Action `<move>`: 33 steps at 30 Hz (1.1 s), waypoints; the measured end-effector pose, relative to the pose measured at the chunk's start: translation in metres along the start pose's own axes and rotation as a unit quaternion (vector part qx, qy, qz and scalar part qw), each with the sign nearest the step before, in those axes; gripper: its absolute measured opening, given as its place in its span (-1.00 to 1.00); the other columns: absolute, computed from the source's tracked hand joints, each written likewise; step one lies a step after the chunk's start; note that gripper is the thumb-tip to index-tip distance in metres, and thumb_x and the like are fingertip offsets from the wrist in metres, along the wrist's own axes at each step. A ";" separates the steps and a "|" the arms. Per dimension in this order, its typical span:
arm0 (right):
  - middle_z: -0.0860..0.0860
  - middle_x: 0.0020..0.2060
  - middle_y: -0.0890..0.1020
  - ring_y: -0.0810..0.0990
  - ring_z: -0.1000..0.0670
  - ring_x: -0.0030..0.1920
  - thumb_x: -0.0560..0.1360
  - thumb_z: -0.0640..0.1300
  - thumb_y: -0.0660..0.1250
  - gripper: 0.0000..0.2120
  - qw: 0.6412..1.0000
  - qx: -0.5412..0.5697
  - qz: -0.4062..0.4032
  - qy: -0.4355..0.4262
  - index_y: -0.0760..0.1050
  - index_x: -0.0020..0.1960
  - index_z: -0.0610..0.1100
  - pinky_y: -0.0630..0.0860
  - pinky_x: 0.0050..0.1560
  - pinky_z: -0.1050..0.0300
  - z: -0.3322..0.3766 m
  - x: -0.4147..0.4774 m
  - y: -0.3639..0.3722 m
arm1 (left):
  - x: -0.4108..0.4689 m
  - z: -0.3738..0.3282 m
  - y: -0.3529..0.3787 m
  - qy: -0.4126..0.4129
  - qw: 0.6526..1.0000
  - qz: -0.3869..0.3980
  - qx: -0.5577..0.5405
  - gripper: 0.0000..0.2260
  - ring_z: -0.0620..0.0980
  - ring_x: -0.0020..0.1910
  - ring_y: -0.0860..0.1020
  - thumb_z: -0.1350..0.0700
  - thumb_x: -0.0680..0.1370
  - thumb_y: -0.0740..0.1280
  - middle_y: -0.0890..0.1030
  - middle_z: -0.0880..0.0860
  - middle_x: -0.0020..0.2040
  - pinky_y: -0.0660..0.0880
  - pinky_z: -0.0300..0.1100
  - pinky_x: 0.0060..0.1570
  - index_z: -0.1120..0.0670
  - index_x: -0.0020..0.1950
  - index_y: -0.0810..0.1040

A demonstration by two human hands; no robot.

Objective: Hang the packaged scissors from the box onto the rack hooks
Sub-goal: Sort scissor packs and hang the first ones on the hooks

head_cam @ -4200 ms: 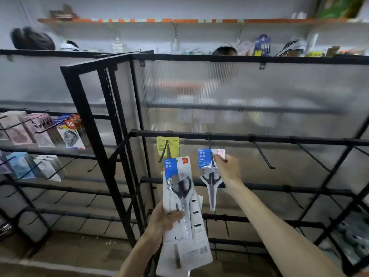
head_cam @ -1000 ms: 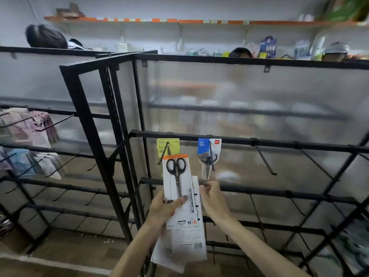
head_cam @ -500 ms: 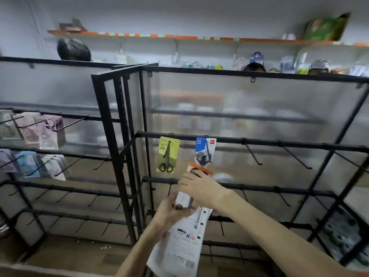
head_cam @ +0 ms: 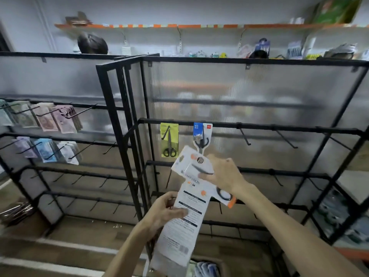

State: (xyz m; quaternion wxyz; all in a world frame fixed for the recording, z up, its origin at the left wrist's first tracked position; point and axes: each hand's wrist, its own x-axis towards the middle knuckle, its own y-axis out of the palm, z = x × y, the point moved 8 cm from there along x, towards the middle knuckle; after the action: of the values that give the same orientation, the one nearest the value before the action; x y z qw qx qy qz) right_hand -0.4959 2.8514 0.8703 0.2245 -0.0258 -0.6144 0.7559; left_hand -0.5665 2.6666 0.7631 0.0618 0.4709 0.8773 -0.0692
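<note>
The packaged scissors [head_cam: 187, 162] in play are a white card with orange marks. They lie slantwise in the air in front of the rack [head_cam: 121, 136], the blade end up and to the left. The black handles and orange edge sit low and to the right, partly hidden behind the wrist. The right hand [head_cam: 223, 174] grasps this pack from above, with the thumb laid across its face and the fingers curled behind.

Just below, the left hand [head_cam: 165, 210] pinches a long white pack [head_cam: 189, 216] by its left edge. The printed back and barcode face the camera, and its top end slips under the slanted pack. It looks like more than one card stacked together, but the blur makes that hard to tell.

Above the hands, two packs already hang from the top rail [head_cam: 279, 129]. A yellow-green pack [head_cam: 169, 139] with black scissors is on the left, and a blue and white pack [head_cam: 202, 134] is beside it. Its lower tip is close over the held card. To the right along the same rail, bare hooks [head_cam: 244, 137] jut out.

At the bottom edge, the box [head_cam: 205, 266] shows bluish packets inside. A neighbouring rack [head_cam: 58, 118] to the left carries rows of hung packets, and an orange wall shelf [head_cam: 179, 26] runs along the back wall.
</note>
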 end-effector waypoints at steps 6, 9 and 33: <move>0.08 -0.01 0.72 0.69 -0.02 0.03 0.53 -0.06 0.44 -0.83 0.855 0.475 -0.052 0.200 0.62 0.11 -0.04 0.60 0.02 0.01 -0.039 -0.041 0.022 | -0.032 0.022 -0.010 0.000 0.986 -0.163 -0.027 -0.69 0.12 -0.05 0.73 0.34 0.47 0.51 0.73 0.16 0.03 0.66 -0.04 -0.10 0.18 0.16 0.55; 0.09 -0.01 0.73 0.68 0.01 0.03 0.54 -0.08 0.43 -0.87 0.822 0.521 -0.057 0.222 0.65 0.08 -0.01 0.58 0.03 0.03 -0.034 -0.062 0.034 | -0.039 0.018 -0.015 -0.001 0.980 -0.197 -0.033 -0.68 0.08 -0.05 0.73 0.35 0.45 0.52 0.74 0.11 0.00 0.65 -0.14 -0.16 0.17 0.15 0.56; -0.15 -0.23 0.66 0.61 -0.02 -0.29 0.59 -0.01 0.32 -0.72 0.811 0.515 -0.119 0.248 0.51 -0.07 -0.25 0.45 -0.29 0.19 -0.052 -0.043 0.031 | -0.012 0.000 -0.028 -0.002 0.975 -0.212 -0.070 -0.65 0.07 -0.08 0.74 0.24 0.47 0.54 0.73 0.09 0.03 0.66 -0.08 -0.16 0.10 0.19 0.53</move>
State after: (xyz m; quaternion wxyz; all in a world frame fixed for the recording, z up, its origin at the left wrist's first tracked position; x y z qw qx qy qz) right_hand -0.4507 2.8793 0.8184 0.4382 -0.0198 -0.0562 0.8969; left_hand -0.5831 2.6418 0.7669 0.0801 0.2686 0.9597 -0.0203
